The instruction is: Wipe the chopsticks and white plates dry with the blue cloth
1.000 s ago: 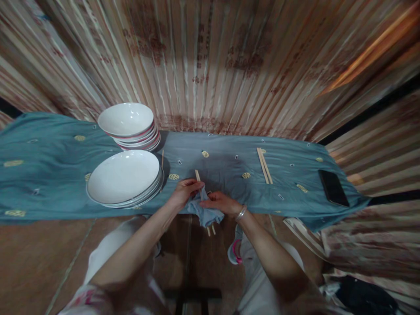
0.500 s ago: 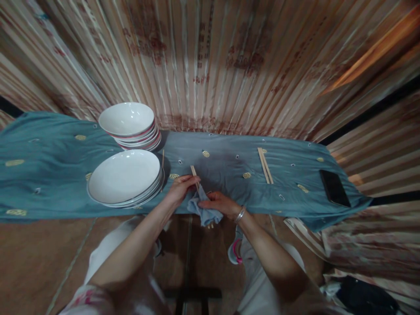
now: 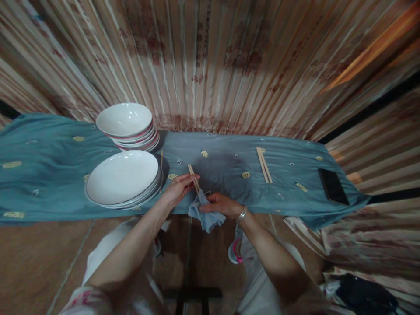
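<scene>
Between the fingers of my left hand [image 3: 180,187] is a pair of light wooden chopsticks [image 3: 193,178], tilted, with their upper ends showing past the fingers. My right hand [image 3: 223,205] is closed on a crumpled blue cloth [image 3: 207,217], which wraps the lower part of the same chopsticks and hides their other ends. Both hands are over the front edge of the table, close together. Farther right, another pair of chopsticks [image 3: 264,165] lies on the tablecloth.
A stack of white plates [image 3: 122,178] stands left of my hands, with a stack of bowls [image 3: 126,120] behind it. One thin stick [image 3: 162,164] lies beside the plates, partly hidden. A black phone [image 3: 333,187] rests at the right end of the blue tablecloth [image 3: 226,148]. Curtains hang behind.
The cloth in my right hand has slid down along the chopsticks, and their lower tips, visible below it before, are now covered. My left hand still holds the upper part.
</scene>
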The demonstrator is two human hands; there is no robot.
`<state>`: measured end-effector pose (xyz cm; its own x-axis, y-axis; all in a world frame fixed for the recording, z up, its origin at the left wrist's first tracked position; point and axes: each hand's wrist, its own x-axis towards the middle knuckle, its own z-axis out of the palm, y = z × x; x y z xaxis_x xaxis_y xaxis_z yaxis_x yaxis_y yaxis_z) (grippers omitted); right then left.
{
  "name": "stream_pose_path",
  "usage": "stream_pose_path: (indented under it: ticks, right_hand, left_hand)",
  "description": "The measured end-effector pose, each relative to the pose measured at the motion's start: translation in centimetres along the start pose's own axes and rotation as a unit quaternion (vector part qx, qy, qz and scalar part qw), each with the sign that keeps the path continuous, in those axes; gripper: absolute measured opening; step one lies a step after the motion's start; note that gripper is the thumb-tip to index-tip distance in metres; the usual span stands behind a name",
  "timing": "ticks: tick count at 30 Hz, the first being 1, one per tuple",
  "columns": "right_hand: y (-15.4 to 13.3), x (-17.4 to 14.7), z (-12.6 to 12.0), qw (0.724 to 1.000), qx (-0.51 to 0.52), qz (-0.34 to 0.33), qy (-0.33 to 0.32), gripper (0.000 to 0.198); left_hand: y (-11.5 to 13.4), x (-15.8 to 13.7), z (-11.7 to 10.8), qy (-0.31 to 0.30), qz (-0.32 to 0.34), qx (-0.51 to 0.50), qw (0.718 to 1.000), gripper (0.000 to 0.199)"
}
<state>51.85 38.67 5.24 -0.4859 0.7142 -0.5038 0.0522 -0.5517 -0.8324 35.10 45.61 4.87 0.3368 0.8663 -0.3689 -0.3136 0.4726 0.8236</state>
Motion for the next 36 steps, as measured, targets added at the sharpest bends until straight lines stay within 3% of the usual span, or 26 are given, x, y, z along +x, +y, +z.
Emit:
stream_pose_path:
  ticks: [9,20,30,36]
  right_hand:
    - [0.5,0.9,-0.6,0.996,0.049,-0.020,0.067,0.051]
    - [1.2,1.8,-0.5,0.988,0.056,-0.056,0.134,0.053]
    - [0.5,0.6,0.2,0.999,-0.001,-0.011,0.038,0.050]
    - [0.3,0.0,0.0,1.000,-0.024,0.000,0.004,0.046]
  left_hand:
    - [-1.3,-0.8,1.3,-0.026,-0.040,0.008,0.999,0.036]
    - [-2.3,-0.4,0.9,0.025,0.048,0.090,0.994,0.030]
    - [-0.6,0.3,-0.2,0.085,0.091,0.068,0.990,0.030]
    - [-0.6,0.6,-0.2,0.088,0.084,0.054,0.991,0.030]
